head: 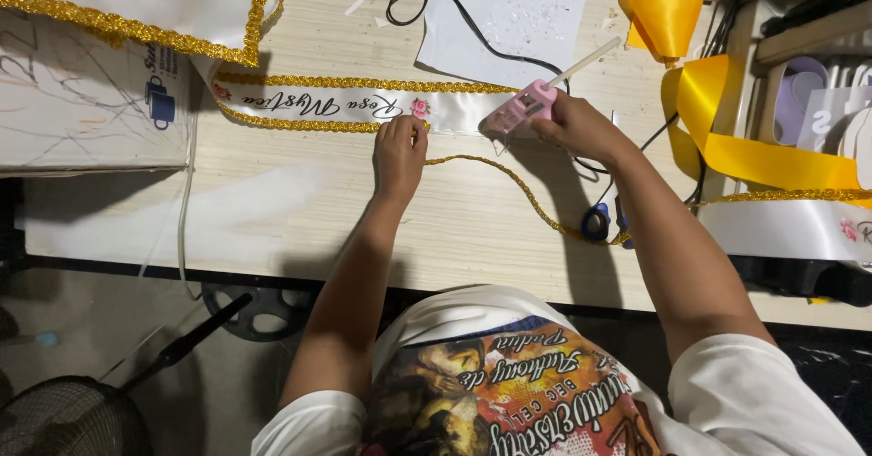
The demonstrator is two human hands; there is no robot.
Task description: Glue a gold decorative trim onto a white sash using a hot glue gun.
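Observation:
A white satin sash [318, 106] with black script, pink flowers and gold braid edging lies across the wooden table [300, 211]. My left hand [400, 152] presses the gold braid trim [518, 193] against the sash's near edge. My right hand [577, 127] grips a pink glue gun [520, 109] with a white glue stick poking out of its back. The gun's nozzle sits at the sash's near edge, just right of my left hand. The loose braid runs right across the table toward the scissors.
Blue-handled scissors [599, 222] lie under my right forearm. Yellow ribbon [718, 129] and another white sash [790, 224] sit at right. A black cable [472, 29] crosses a white sheet [509, 20]. A second gold-edged sash [136, 6] and paper lie at left. A fan [73, 420] stands below.

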